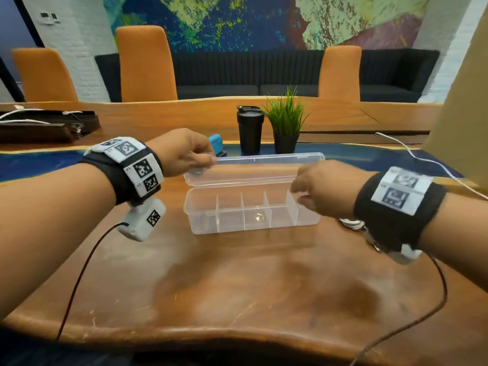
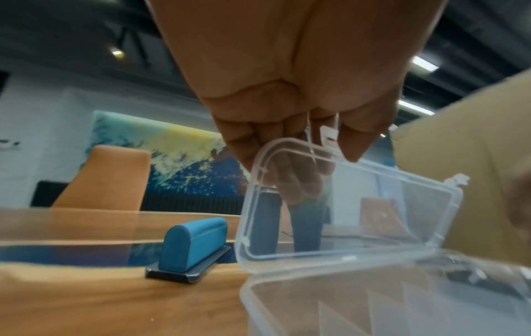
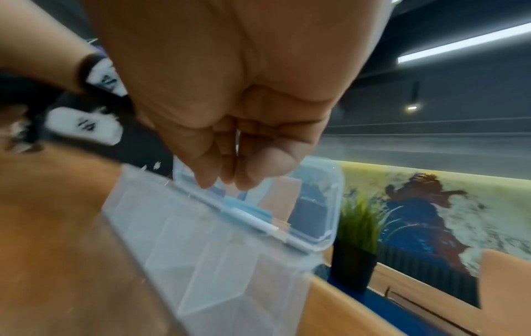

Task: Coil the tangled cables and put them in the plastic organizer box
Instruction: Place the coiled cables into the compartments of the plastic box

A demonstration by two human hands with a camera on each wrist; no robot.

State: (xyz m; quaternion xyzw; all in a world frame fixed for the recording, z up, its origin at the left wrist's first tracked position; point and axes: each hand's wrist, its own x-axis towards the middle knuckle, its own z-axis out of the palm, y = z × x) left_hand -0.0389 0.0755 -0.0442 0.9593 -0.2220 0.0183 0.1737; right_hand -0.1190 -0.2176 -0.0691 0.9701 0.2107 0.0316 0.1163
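Note:
A clear plastic organizer box [image 1: 232, 225] with several empty compartments sits mid-table, its lid [image 1: 264, 167] hinged up at the back. My left hand [image 1: 208, 159] pinches the lid's left corner; in the left wrist view, thumb and fingers of that hand [image 2: 330, 156] clamp the lid [image 2: 373, 204] near a latch tab. My right hand [image 1: 298, 194], blurred, hovers at the box's right end with fingers curled together. In the right wrist view those fingertips [image 3: 207, 181] bunch just above the box [image 3: 215, 261], with nothing clearly held. A white cable bundle [image 1: 352, 223] lies under my right wrist.
Behind the box stand a black tumbler [image 1: 249, 130] and a small potted plant [image 1: 286, 122]. A blue case [image 2: 192, 243] rests on a dark slab at back left. A white cord [image 1: 422, 159] trails past a tan board [image 1: 459, 101] on the right. Dark folders [image 1: 45, 125] lie far left.

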